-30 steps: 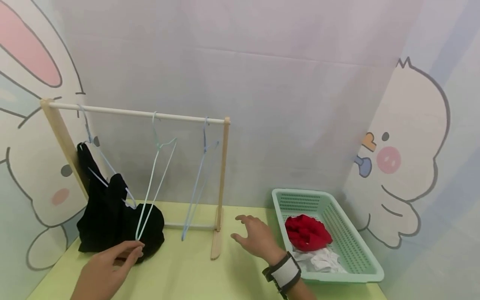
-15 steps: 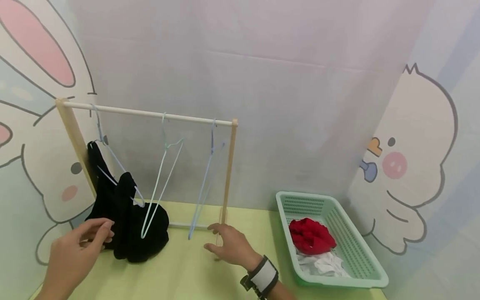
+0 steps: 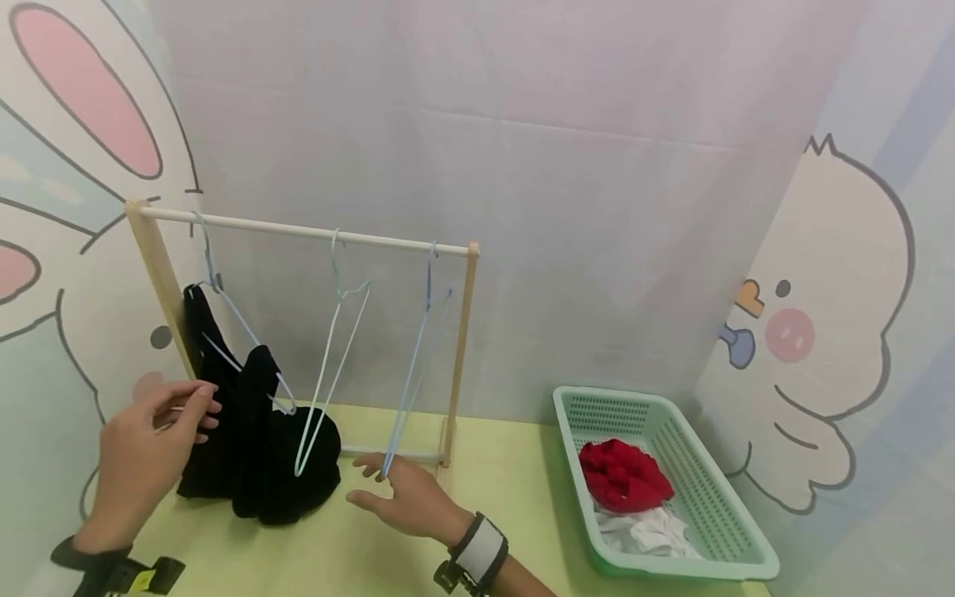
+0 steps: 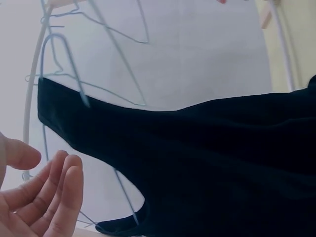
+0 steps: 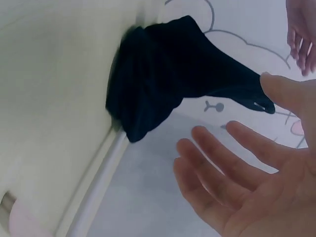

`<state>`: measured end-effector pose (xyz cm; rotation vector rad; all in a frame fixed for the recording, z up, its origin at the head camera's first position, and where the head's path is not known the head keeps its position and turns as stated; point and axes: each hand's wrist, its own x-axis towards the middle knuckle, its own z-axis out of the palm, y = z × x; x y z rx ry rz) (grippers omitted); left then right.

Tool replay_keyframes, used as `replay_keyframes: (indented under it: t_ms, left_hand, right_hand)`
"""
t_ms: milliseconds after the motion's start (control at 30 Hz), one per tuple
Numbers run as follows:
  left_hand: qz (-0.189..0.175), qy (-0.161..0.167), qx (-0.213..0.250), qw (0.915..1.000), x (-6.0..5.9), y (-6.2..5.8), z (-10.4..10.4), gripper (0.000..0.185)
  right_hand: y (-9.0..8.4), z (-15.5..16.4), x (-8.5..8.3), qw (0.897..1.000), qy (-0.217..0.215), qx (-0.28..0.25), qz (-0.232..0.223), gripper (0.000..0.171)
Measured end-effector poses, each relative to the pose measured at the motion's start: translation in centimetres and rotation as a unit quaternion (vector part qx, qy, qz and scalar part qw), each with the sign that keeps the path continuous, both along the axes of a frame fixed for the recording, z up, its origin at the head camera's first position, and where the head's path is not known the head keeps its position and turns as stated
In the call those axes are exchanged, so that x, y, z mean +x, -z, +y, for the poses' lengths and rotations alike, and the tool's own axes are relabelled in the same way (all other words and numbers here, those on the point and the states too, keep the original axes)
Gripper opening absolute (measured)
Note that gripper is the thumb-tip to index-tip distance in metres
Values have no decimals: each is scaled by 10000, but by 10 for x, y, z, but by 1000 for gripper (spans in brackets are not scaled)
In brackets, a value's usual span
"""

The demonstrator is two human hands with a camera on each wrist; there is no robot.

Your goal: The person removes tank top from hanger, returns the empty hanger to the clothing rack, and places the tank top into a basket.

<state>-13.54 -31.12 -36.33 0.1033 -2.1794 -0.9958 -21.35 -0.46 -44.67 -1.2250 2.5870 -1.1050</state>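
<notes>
— So, nearest first: what are the hands doing?

— Right hand (image 3: pixel 406 499) lies low over the table (image 3: pixel 388 555), fingers spread and relaxed, holding nothing. Its fingertips are at the bottom tip of the blue hanger (image 3: pixel 414 381); whether they touch it I cannot tell. A strap with a white patch wraps that wrist.

— And the left?

— Left hand (image 3: pixel 149 439) is raised beside the black garment (image 3: pixel 254 439), thumb and fingers drawn towards each other at the cloth's left edge. The head view does not show whether they pinch the fabric. The left wrist view shows the fingers (image 4: pixel 54 192) loosely extended with the cloth just past them, apart.

— Where does the garment sit?

— It hangs from the leftmost hanger (image 3: pixel 231 319) on the rack (image 3: pixel 458 348), one strap high by the left post, the bulk bunched down on the table. The middle hanger (image 3: pixel 332 365), pale green, dangles bare in front of it.

— Further back?

— A green basket (image 3: pixel 716 514) well to the right, with a red cloth (image 3: pixel 625 477) on top of a white cloth (image 3: pixel 649 531). Behind all of it, walls with a rabbit and a chick drawn on.
</notes>
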Motion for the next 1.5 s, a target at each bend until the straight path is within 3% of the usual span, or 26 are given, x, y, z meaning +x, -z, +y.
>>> replay_keyframes:
  t_ms: [167,333,467,600,733,900,1033,1167,1400,1500]
  left_hand:
    - [-25,-32,42,10000,-12,-16,-4,35]
    - [-226,-259,108,9993,-24,-30,-6,46]
    - [-488,-315,44,9983,-33,-41,-10,55]
    - [-945,-287,-325,9946,-42,-51,-11,68]
    - [-1353,-203,-469,9895,-51,-62,-8,78]
    - [-1523,-79,-429,9874,-60,-72,-5,82]
    - [-1607,-94,-467,9858,-62,-74,-5,81]
    - [-1510,-65,-425,9876,-65,-74,-5,81]
    - [-831,11,-388,9958,-69,-75,1,57]
    - [-726,57,-378,9966,-67,-77,1,48]
  right_hand:
    - [-1,-17,0,9977,-416,-364,-394,49]
    - [-4,-33,1,9929,-910,-587,-492,53]
    - [-4,-45,2,9912,-982,-617,-644,56]
    - [-4,-54,3,9899,-976,-603,-827,61]
    - [-5,-64,1,9848,-1243,-821,-899,67]
    - [-5,-75,1,9785,-1397,-1171,-964,70]
    - [-2,-83,4,9635,-1573,-1631,-1423,70]
    - [0,-88,6,9518,-1769,-1899,-1633,69]
    - [-2,-94,11,9516,-1746,-2094,-1419,70]
    - [-4,-95,12,9457,-1803,-2271,-1466,72]
